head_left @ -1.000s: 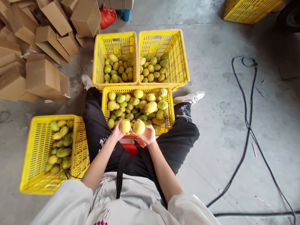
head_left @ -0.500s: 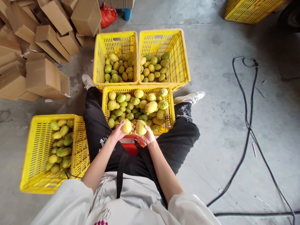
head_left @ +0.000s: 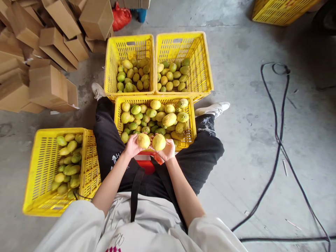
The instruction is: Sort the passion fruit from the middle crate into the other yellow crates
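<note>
My left hand (head_left: pixel 132 147) is closed around a yellow lemon (head_left: pixel 143 140). Close beside it, my right hand (head_left: pixel 168 150) cups a second yellow lemon (head_left: pixel 159 142), its fingers mostly hidden under the fruit. Both lemons are held over the near edge of a yellow plastic crate (head_left: pixel 192 122) between my legs. That crate holds several green and yellow lemons (head_left: pixel 169 119), some rounder and some longer.
Two yellow crates (head_left: pixel 153 63) of lemons stand just beyond, and another yellow crate (head_left: pixel 39 168) with lemons is at left. Cardboard boxes (head_left: pixel 47 84) are piled at upper left. A black cable (head_left: pixel 279 143) loops over the floor at right. Another yellow crate (head_left: pixel 283 12) stands at far right.
Both lemons have turned in my hands and shifted slightly to the right. My right hand has opened out a little, lying more underneath its lemon. The crates have not moved.
</note>
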Demonstrator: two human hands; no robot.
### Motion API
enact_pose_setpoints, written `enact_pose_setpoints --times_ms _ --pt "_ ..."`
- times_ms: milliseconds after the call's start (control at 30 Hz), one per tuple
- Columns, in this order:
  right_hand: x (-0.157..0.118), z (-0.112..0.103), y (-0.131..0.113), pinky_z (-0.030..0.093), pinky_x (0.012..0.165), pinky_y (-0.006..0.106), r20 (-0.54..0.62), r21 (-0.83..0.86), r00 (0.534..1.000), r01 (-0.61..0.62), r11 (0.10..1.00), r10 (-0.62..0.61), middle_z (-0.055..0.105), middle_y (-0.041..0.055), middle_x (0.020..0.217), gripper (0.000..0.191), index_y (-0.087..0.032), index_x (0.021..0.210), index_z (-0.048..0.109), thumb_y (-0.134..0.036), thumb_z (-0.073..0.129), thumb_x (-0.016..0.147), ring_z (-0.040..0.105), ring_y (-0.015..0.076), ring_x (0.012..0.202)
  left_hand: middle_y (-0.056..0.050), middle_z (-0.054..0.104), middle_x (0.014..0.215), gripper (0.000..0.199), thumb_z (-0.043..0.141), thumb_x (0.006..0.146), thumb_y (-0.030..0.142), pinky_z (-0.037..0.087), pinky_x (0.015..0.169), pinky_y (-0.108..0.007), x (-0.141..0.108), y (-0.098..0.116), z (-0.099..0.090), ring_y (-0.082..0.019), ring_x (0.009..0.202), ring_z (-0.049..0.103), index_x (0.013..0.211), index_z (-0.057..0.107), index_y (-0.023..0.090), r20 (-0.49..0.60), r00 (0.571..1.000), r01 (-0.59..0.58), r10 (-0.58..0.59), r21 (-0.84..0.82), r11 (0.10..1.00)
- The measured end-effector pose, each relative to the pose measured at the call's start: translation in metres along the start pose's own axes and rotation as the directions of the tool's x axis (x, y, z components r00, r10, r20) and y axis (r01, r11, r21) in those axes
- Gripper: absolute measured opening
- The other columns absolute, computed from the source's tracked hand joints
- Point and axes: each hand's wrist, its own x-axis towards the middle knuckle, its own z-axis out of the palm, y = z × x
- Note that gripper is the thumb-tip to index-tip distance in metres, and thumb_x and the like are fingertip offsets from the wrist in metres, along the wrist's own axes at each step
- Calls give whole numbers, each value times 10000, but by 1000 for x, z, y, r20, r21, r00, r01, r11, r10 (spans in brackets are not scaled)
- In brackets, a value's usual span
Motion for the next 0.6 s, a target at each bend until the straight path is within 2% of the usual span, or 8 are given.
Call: enact_pose_setpoints --times_ms 67,167,333,467,600 --pt "-1 1 -2 580 835 428 -16 -5 1000 12 1000 -12 708 90 1098 435 -189 1095 586 -365 581 698 686 253 958 -142 697 991 383 441 896 345 579 743 -413 -2 2 4 -260 899 693 1150 589 98 -25 1000 1 -2 -45 999" --pt "-1 0 -2 591 785 395 -47 -27 999 7 1000 -8 710 87 1048 430 -192 1074 581 -382 626 691 687 239 919 -144 699 1004 345 421 910 287 581 720 -394 -3 3 7 -249 888 697 1151 585 104 -56 998 -12 10 -44 999" --pt "-1 0 2 569 611 313 -9 -93 998 61 994 -62 685 19 933 456 -271 1039 530 -380 750 654 673 193 785 -96 679 927 312 562 868 374 552 550 -289 -1 1 1 -227 763 703 1101 555 167 -24 1000 -4 5 30 1000" --pt "1 0 5 564 596 302 0 -131 998 62 989 -62 685 4 916 516 -284 1013 509 -389 812 608 677 193 764 -63 651 911 323 667 783 367 520 494 -251 -1 -1 -4 -202 711 684 1026 544 193 40 999 -39 35 104 994" --pt "2 -2 8 577 621 316 -11 -138 999 41 990 -43 700 13 938 505 -282 1017 515 -386 815 624 689 204 794 -68 649 894 304 662 777 351 506 475 -247 -2 -1 -1 -205 716 673 1008 554 187 88 995 -54 42 145 988"
